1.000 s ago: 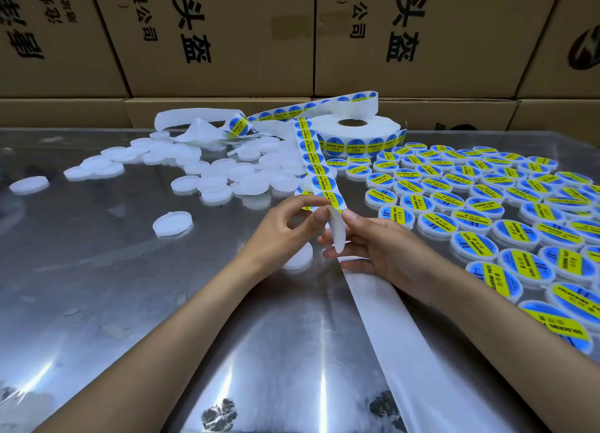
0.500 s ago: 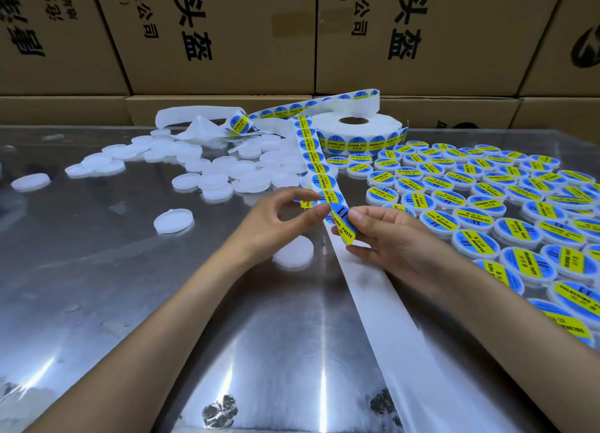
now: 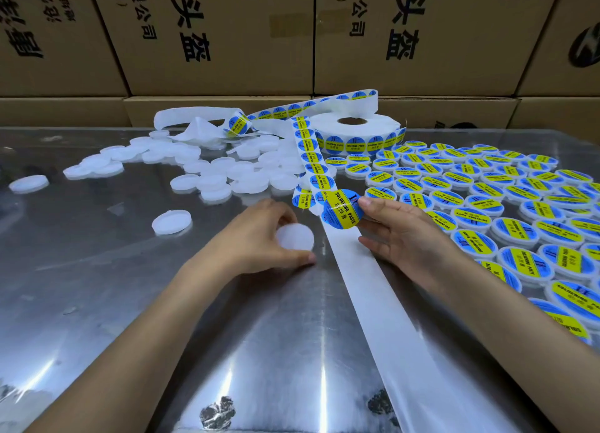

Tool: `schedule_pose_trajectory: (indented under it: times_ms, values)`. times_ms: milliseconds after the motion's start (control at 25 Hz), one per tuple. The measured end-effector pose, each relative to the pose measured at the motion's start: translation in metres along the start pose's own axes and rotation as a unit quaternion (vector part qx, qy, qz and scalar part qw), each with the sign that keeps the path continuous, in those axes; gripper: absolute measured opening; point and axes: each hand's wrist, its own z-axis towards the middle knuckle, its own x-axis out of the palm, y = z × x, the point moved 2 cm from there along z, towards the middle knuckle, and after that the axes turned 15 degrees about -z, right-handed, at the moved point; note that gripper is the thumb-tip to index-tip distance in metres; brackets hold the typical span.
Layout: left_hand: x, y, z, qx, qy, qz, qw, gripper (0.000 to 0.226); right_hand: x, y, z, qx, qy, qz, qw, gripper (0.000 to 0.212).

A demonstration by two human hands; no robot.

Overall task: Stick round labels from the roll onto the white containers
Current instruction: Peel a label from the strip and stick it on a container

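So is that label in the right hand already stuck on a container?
Not yet: the label hangs from the right hand, apart from the bare container.

a shiny metal tabletop (image 3: 97,302) fills the lower part of the view, from 9 o'clock round through 6 to 3. it looks covered by a clear film, and it mirrors streaks of white light near 6 and 7 o'clock, with dull smudged patches toward 9. behind it, from 10 through 12 to 2 o'clock, brown cardboard boxes (image 3: 227,43) stand stacked like a wall, printed with large black chinese characters. a lower row of boxes (image 3: 65,111) sits at the tabletop's far edge. the boxes hide any wall or window behind them.
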Motion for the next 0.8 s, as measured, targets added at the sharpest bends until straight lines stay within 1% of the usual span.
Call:
schedule_pose_trajectory:
  times_ms: [120,240,400,520,680,800]
  values:
    - [0.002,-0.012,-0.002,0.088,-0.071,-0.066,0.991,0.053,0.0,-0.001,0.0,0.002,0.001,0.005,1.0,0.025]
    - [0.007,-0.023,-0.004,0.134,-0.104,-0.103,0.98,0.054,0.003,-0.003,0.0,-0.002,0.023,0.001,1.0,0.025]
    - [0.013,-0.031,-0.007,0.157,-0.108,-0.108,0.976,0.057,0.006,-0.005,-0.001,-0.01,0.04,0.001,0.999,0.022]
    - [0.015,-0.036,-0.01,0.167,-0.108,-0.114,0.973,0.054,0.007,-0.005,-0.002,-0.015,0.039,0.001,0.999,0.022]
    - [0.014,-0.042,-0.013,0.174,-0.123,-0.11,0.971,0.054,0.009,-0.005,-0.002,-0.014,0.03,-0.008,0.999,0.027]
    - [0.014,-0.042,-0.013,0.171,-0.121,-0.098,0.973,0.056,0.009,-0.005,-0.003,-0.014,0.025,-0.008,1.0,0.022]
